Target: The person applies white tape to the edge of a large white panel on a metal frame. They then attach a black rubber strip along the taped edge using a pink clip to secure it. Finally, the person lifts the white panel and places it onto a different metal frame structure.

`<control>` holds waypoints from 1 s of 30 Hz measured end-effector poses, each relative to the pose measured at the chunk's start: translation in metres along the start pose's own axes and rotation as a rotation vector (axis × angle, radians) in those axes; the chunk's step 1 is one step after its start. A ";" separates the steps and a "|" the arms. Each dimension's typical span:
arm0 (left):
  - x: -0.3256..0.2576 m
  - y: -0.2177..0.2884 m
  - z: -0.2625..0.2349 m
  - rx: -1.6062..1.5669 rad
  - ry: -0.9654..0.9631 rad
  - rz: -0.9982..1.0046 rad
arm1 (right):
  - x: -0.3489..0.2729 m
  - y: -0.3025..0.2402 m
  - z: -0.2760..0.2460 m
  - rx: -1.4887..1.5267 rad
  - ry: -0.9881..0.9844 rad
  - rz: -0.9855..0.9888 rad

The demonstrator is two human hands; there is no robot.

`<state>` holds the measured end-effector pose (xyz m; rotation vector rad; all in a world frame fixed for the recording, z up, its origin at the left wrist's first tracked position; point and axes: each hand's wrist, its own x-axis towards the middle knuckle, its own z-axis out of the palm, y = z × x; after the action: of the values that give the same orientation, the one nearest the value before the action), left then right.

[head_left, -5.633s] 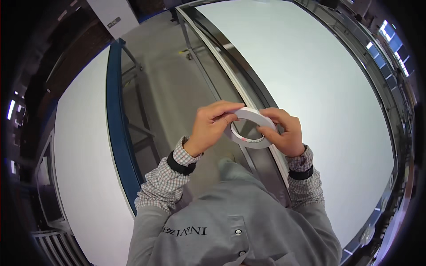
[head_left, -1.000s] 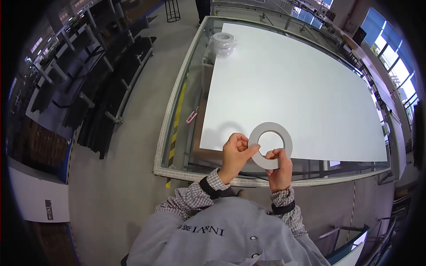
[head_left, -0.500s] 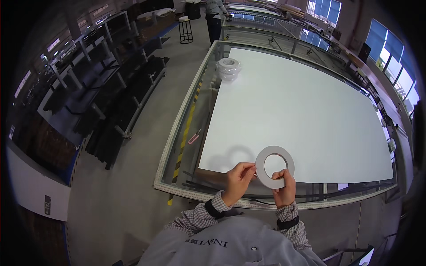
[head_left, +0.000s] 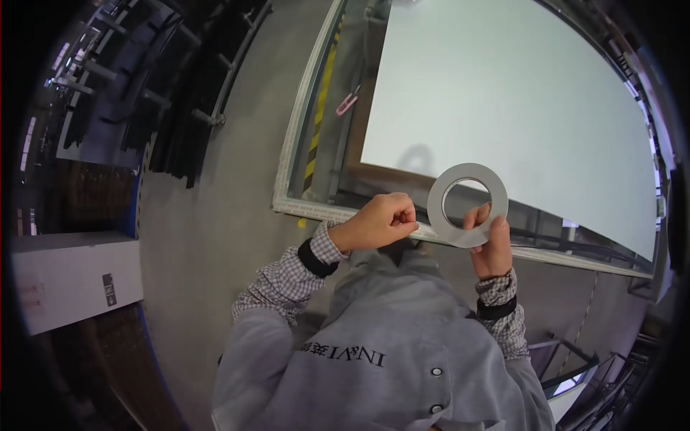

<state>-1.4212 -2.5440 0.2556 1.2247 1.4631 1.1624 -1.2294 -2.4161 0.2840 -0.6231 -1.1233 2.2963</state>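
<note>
My right hand holds a flat grey roll of tape upright in front of me, thumb on its face. My left hand is closed just left of the roll, its fingertips pinched near the roll's lower left edge, apparently on the tape's end, which is too thin to make out. Both hands hover over the near edge of a large table with a white panel lying on it.
The table's metal frame runs along the near and left sides, with yellow-black striped marking inside it. A small pink tool lies by the panel's left edge. Dark racks stand to the left across the grey floor.
The view has tilted down and closer to the table's near edge. The roll stays in my right hand, and my left hand stays pinched beside it.
</note>
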 end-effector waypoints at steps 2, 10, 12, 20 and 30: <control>-0.007 -0.023 -0.008 -0.198 -0.053 -0.107 | 0.004 0.016 -0.007 0.353 -0.098 0.095; 0.018 -0.064 -0.061 -0.069 -0.072 -0.220 | 0.028 0.030 -0.041 0.508 -0.062 0.034; 0.038 -0.090 -0.076 0.017 -0.032 -0.185 | 0.045 0.032 -0.052 0.216 0.096 -0.012; 0.089 -0.131 -0.118 0.329 -0.104 -0.255 | 0.108 0.093 -0.099 -0.799 0.405 -0.369; 0.086 -0.132 -0.120 0.654 -0.080 -0.168 | 0.116 0.109 -0.100 -1.116 0.433 -0.531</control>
<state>-1.5725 -2.4831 0.1424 1.5135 1.9172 0.5171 -1.2845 -2.3445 0.1196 -0.9757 -1.9767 0.8893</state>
